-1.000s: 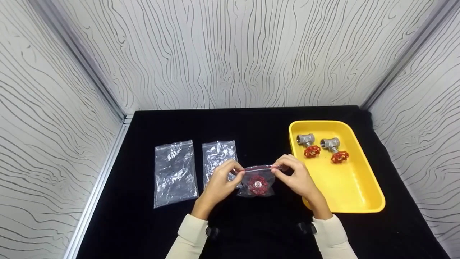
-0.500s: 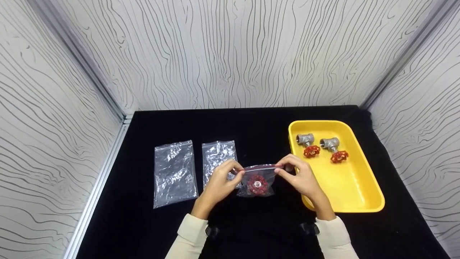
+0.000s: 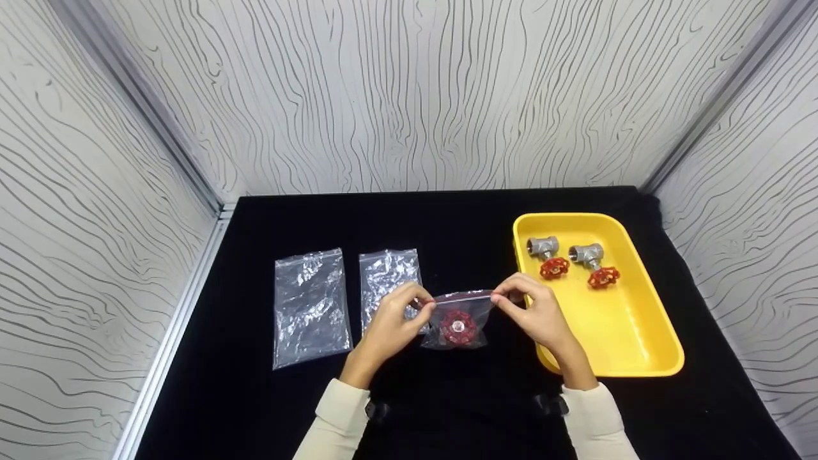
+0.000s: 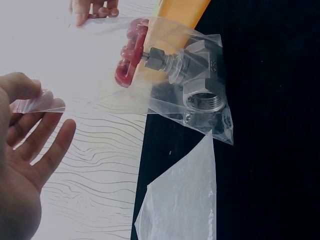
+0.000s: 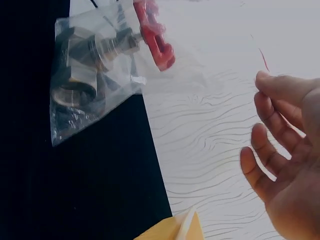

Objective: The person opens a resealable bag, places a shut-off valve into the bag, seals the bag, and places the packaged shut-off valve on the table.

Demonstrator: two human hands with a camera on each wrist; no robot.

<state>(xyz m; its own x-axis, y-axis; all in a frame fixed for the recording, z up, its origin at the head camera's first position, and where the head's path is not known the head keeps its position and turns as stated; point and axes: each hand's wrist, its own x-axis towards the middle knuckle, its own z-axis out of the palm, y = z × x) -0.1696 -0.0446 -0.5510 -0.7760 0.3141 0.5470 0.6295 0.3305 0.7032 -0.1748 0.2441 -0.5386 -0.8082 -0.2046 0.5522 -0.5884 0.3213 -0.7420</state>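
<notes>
Pinching a bag's (image 3: 479,313) top edge: left hand (image 3: 397,317), right hand (image 3: 535,316) near tray (image 3: 617,332), cloth (image 3: 457,380) below

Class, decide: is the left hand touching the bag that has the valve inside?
Touching. The left wrist view shows it: the left hand pinches a top corner of the bag between thumb and fingers.

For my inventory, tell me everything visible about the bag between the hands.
The bag is clear and plastic-looking, with a reddish top edge. The left hand and right hand pinch its top corners, holding it upright left of the yellow tray. Inside is a metal valve with a red handwheel. Its seal is unclear.
</notes>
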